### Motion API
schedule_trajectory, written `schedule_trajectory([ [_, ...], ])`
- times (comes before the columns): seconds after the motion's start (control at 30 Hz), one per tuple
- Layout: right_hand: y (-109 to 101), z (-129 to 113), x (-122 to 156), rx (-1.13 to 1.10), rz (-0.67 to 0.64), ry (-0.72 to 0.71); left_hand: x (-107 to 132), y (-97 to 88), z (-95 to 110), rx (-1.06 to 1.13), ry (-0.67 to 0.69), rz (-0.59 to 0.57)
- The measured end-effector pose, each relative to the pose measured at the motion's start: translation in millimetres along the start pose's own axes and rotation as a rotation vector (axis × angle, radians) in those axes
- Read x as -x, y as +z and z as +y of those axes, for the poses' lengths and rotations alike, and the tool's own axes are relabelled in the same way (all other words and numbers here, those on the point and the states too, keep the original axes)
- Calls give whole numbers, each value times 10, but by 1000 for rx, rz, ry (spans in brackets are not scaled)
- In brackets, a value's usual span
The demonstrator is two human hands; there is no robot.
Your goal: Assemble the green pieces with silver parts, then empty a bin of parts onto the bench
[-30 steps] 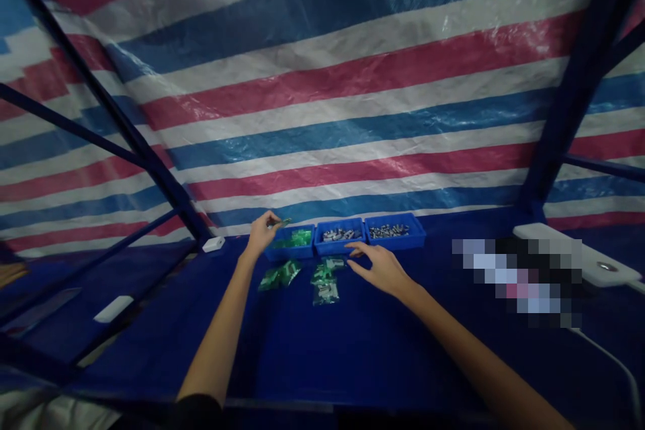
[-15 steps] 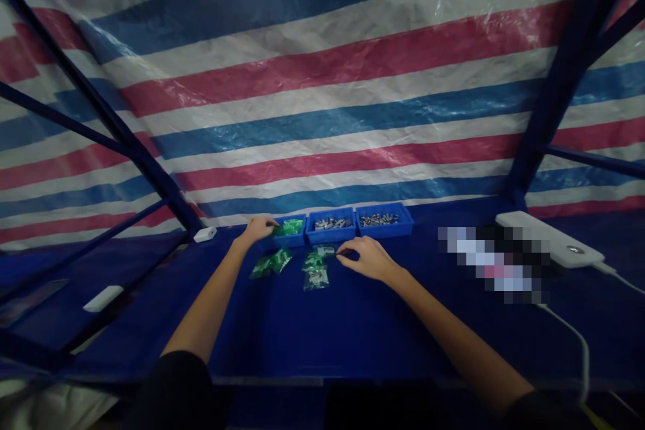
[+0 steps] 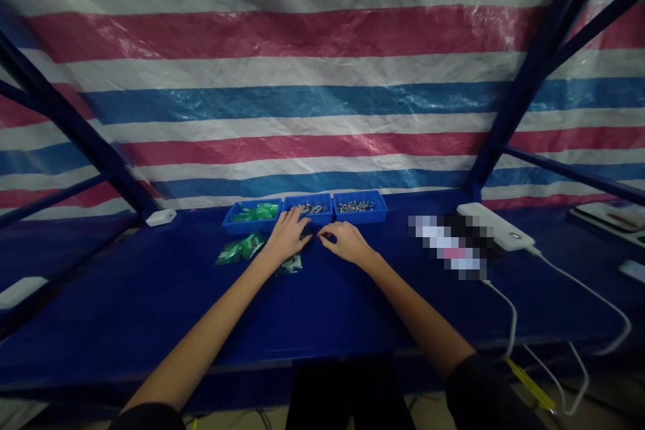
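My left hand (image 3: 287, 236) reaches over the front edge of the middle blue bin (image 3: 320, 219), fingers apart and thumb spread, with nothing visible in it. That bin holds small metal parts (image 3: 313, 208). Just right of it, above the table, my right hand (image 3: 347, 240) has thumb and forefinger closed together; anything between them is too small to make out. Green plastic packets (image 3: 240, 248) lie on the table left of my left hand. A clear packet with metal parts (image 3: 291, 265) shows partly beneath my left wrist; others there are hidden.
The left blue bin (image 3: 250, 225) holds green packets, the right one (image 3: 361, 218) small metal pieces. A white power bank (image 3: 494, 226) with cables lies at right beside a blurred-out object (image 3: 448, 245). A small white box (image 3: 161, 217) sits at back left. Dark blue frame posts (image 3: 508, 101) flank the table (image 3: 342, 316).
My left hand has left the green packets' bin and moved right to the middle bin. My right hand stays pinched near the bins. The view has swung to the right.
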State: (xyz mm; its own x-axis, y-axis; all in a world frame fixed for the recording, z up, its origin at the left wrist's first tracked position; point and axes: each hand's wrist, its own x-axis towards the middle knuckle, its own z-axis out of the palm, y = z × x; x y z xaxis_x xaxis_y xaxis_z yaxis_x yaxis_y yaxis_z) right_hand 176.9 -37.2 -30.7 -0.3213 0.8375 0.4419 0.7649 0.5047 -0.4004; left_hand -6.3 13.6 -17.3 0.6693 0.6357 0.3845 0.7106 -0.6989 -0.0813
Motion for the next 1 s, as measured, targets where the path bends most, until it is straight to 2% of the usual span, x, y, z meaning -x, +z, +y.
schedule_trajectory([
  [0.1, -20, 3, -6, 9, 15, 10, 44, 75, 43, -11, 35, 18],
  [0.3, -33, -26, -4, -3, 63, 0, 124, 194, -48, 79, -155, -80],
  [0.37, -22, -24, -2, -62, 68, 30, 143, 168, -34, 235, -150, -31],
  [0.43, 8, -11, -4, -176, 70, 100, 150, 131, 29, 459, -170, 120],
  [0.53, 93, 27, -13, -369, 79, 204, 136, 121, 167, 777, -282, 347],
  [0.6, 155, 50, -23, -466, 103, 222, 119, 153, 246, 971, -359, 372],
  [0.73, 193, 50, -50, -588, 202, 214, 101, 201, 325, 1220, -462, 318],
  [0.8, 159, 26, -59, -596, 263, 204, 107, 182, 326, 1218, -448, 328],
  [0.87, 112, 1, -59, -569, 335, 159, 123, 140, 308, 1151, -379, 372],
  [1.0, 62, -13, -42, -452, 437, -19, 178, 54, 264, 845, -128, 452],
])
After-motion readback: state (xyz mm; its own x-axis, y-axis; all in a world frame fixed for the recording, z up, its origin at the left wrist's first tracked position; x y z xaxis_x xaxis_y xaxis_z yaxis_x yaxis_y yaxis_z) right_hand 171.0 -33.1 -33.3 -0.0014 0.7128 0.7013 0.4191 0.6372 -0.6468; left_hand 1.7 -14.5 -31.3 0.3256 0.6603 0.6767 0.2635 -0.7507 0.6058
